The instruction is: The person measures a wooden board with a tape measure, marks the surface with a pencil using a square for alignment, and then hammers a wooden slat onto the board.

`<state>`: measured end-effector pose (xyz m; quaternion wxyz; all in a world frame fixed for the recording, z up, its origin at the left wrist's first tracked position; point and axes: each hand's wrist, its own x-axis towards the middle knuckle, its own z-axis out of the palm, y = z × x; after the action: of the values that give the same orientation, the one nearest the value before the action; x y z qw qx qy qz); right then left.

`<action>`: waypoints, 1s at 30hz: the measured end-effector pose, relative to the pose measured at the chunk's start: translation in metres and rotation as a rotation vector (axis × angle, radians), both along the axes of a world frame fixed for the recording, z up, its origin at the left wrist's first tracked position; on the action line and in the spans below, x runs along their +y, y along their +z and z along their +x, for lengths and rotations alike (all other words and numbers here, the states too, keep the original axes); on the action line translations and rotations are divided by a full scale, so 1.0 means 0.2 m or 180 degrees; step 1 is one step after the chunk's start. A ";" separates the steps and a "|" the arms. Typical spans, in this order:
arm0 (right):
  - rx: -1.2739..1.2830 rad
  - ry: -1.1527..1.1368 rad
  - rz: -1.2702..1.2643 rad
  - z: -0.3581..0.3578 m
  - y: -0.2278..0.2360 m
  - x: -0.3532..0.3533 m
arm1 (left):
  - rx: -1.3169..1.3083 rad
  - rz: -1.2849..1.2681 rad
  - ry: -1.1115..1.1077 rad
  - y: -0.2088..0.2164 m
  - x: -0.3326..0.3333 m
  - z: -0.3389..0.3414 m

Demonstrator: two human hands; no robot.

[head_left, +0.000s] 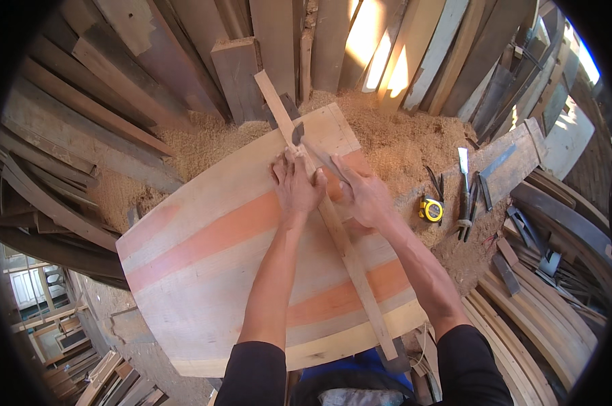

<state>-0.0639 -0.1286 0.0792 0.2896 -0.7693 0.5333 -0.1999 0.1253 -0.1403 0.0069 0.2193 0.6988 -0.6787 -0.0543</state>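
Observation:
A broad wooden panel (211, 291) with pale and reddish stripes lies in front of me. Across it, slanting from far left to near right, runs a long narrow wooden bar (352, 264) with a dark piece near each end. My left hand (296, 184) presses on the bar near its far end, fingers bent over it. Just to its right is my right hand (365, 197), low over the panel, index finger pointing toward the bar's far part. Its other fingers curl under, and what they hold, if anything, is hidden.
Sawdust (401, 139) covers the surface behind the panel. To the right lie a yellow tape measure (430, 209), a chisel (463, 183) and other hand tools. Upright boards (272, 40) lean at the back. Curved timber pieces (55, 203) stack at left, more planks (516, 325) at right.

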 end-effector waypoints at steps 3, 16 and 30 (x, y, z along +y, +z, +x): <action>-0.0745 -0.0282 -0.0525 0.04 0.05 0.03 | -0.0058 0.0113 0.0003 -0.01 -0.01 0.02; -0.1330 -0.1045 0.0177 -0.24 0.02 0.38 | -0.0174 0.0074 -0.0018 0.00 0.00 0.01; -0.0921 -0.1223 0.1687 -0.58 0.00 0.94 | -0.0153 -0.0235 -0.0082 -0.08 -0.07 0.01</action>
<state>-0.1790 0.0598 0.0787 0.5087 -0.5168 0.6550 -0.2123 0.1280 -0.1539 -0.0086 0.2279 0.6824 -0.6944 -0.0151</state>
